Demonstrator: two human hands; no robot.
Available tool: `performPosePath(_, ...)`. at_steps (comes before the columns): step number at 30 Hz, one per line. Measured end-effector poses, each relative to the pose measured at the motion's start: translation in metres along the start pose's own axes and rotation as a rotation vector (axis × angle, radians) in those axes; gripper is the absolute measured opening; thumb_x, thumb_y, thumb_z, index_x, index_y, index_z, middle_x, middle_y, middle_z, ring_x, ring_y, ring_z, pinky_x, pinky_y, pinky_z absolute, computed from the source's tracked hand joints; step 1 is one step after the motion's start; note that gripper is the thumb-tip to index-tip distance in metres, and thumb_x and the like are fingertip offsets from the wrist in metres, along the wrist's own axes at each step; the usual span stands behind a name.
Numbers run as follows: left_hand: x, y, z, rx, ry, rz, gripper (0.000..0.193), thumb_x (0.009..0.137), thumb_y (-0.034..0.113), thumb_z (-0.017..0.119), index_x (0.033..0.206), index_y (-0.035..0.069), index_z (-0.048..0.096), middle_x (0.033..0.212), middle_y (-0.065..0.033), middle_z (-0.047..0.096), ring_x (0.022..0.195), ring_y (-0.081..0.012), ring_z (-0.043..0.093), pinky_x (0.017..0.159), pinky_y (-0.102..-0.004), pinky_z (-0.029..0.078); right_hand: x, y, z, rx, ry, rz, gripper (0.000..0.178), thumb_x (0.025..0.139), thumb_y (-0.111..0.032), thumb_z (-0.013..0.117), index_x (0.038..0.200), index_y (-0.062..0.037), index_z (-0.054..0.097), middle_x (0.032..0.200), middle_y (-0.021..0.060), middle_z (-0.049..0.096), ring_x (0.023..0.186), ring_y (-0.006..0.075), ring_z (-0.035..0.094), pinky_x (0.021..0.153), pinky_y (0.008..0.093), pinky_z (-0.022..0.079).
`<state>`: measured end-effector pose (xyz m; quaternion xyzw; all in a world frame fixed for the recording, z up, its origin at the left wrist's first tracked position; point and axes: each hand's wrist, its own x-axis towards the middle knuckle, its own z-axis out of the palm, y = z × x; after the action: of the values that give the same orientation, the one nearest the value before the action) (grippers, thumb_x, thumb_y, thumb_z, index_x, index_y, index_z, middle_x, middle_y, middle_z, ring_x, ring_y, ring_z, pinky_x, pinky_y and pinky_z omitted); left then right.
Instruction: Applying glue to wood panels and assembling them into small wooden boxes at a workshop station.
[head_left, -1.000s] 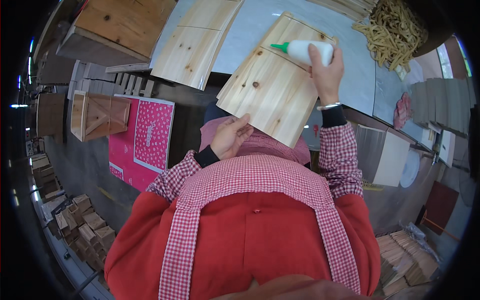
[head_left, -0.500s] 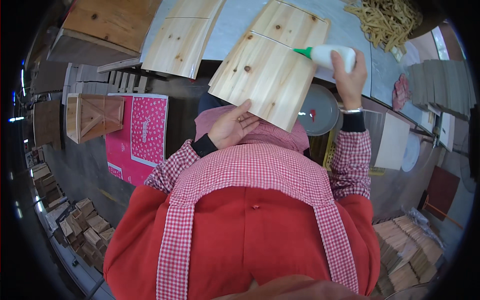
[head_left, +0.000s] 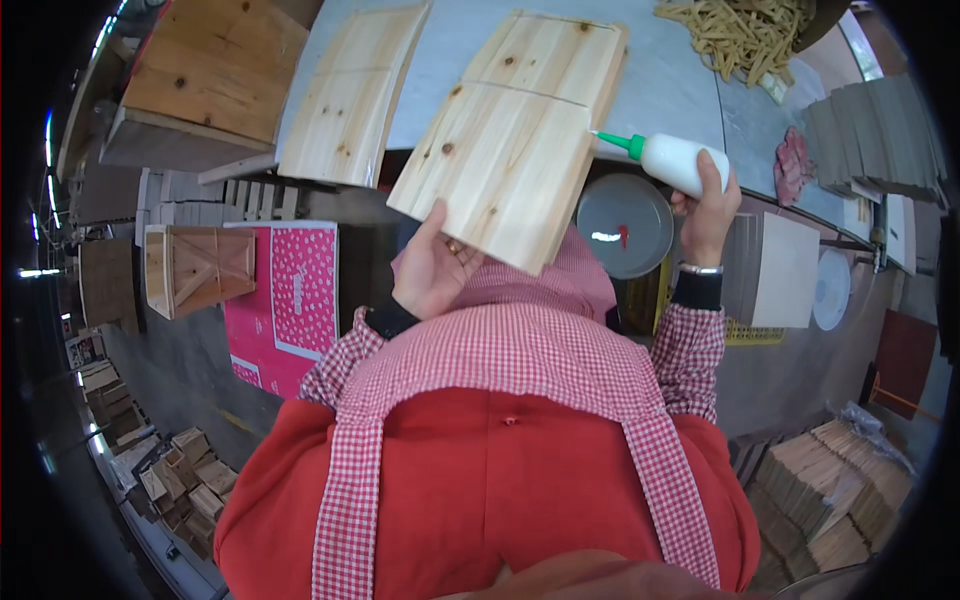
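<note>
A pale knotty wooden board [head_left: 505, 150] with a groove across it rests partly on the table, its near end jutting out over my lap. My left hand [head_left: 430, 272] is closed at its near left corner, thumb on top and fingers curled at the underside. In my right hand [head_left: 712, 212] is a white squeeze bottle [head_left: 672, 160] with a green nozzle, lying nearly level. The nozzle's pale tip is at the board's right edge, just below the groove's end; whether it touches I cannot tell.
A second grooved board [head_left: 345, 100] lies left on the grey-white table [head_left: 660, 90]. Wood strips [head_left: 740, 40] are heaped at the far right, near a pink cloth [head_left: 793, 168]. A grey basin [head_left: 625, 225] sits below the table edge. A wooden crate [head_left: 200, 270] stands left.
The board has tipped so its right edge shows more. The bottle's nozzle has moved down from the groove's end to that edge. My left hand keeps its place at the near corner.
</note>
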<state>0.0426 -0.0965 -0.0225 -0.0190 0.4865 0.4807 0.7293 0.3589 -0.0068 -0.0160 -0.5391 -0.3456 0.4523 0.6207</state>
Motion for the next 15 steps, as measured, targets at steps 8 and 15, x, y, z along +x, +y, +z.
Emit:
performPosePath(8, 0.002, 0.009, -0.002, -0.18, -0.192, 0.082, 0.052, 0.098, 0.03, 0.05, 0.141, 0.004, 0.035, 0.141, -0.0159, 0.045, 0.128, -0.0284, 0.047, 0.105, -0.0458, 0.042, 0.05, -0.008, 0.034, 0.247, 0.194, -0.214, 0.034, 0.09, -0.03, 0.063, 0.098, 0.0014, 0.053, 0.074, 0.0097, 0.06, 0.046, 0.0122, 0.054, 0.037, 0.0232, 0.039)
performPosePath(15, 0.008, 0.003, -0.008, -0.223, -0.216, 0.052, 0.049, 0.096, 0.021, 0.056, 0.138, 0.004, 0.035, 0.135, -0.0153, 0.05, 0.125, -0.028, 0.05, 0.105, -0.045, 0.043, 0.108, -0.01, 0.055, 0.054, 0.231, -0.224, 0.04, 0.087, -0.032, 0.067, 0.098, 0.0034, 0.053, 0.075, 0.0114, 0.062, 0.044, 0.0135, 0.056, 0.036, 0.0242, 0.043)
